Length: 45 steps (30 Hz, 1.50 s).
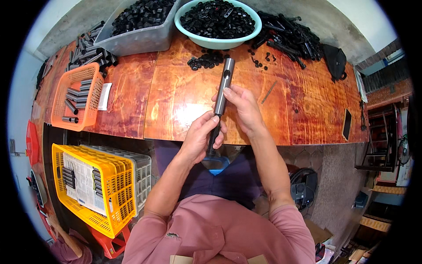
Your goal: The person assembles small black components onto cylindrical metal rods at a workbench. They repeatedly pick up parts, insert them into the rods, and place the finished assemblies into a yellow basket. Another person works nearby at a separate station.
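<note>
A grey metal tube (221, 102) with an oval hole near its far end slants over the front of the wooden table. My right hand (247, 110) is closed around its middle, the thumb lying along it. Below, my left hand (193, 141) grips a black rod-like part (215, 133) that meets the tube's near end. Whether this part goes inside the tube or only touches it, I cannot tell. Beyond the tube's far end lies a small heap of black round pieces (206, 60) on the table.
Along the back stand a grey bin (132, 45) and a pale green basin (215, 43), both full of small black parts. Black rod-shaped parts (294, 37) lie piled to their right. An orange basket (61, 99) holds metal tubes at the left, above a yellow crate (121, 176).
</note>
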Available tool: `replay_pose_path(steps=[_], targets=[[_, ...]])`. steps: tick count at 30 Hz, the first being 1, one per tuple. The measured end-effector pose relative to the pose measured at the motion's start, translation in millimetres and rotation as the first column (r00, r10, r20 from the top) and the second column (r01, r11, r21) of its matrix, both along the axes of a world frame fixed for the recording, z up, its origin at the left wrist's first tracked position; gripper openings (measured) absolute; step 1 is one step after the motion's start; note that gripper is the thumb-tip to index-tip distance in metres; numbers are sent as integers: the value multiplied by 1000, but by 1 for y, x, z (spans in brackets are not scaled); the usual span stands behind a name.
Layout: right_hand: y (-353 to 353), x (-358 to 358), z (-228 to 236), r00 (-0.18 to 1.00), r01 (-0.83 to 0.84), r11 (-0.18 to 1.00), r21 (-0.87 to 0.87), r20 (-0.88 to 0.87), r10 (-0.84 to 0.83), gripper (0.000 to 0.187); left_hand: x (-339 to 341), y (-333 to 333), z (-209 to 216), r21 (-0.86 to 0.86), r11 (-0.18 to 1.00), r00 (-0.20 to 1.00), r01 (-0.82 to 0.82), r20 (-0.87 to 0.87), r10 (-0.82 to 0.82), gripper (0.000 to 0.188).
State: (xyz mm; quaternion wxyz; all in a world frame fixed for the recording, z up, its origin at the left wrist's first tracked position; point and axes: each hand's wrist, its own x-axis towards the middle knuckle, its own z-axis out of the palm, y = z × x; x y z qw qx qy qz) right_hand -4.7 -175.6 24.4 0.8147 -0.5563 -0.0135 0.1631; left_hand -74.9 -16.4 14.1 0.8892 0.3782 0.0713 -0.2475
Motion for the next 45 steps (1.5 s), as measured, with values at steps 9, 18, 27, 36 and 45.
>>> replay_pose_path(steps=[9,18,27,36,45], targets=[[2,1,-1,999,8,1000,-27,36,-7,27,2,0,4,72,997,999,-2,42,-1,25],[5,0,2,1000,-6,1000,28,6,6,28,1,1,6,-19,1000,999,5,34,-5,27],[9,2,-4,1000,6,999,31,16,-7,34,3,-3,3,22,998,998,-57,36,57,29],[10,-1,-2,1000,-1,1000,-13,-12,1,27,6,-10,7,95,992,996,-86,40,82,28],[19,-11,-2,992,113,993,-45,70,-109,38,11,-7,-7,-154,970,980,-188,31,195,33]])
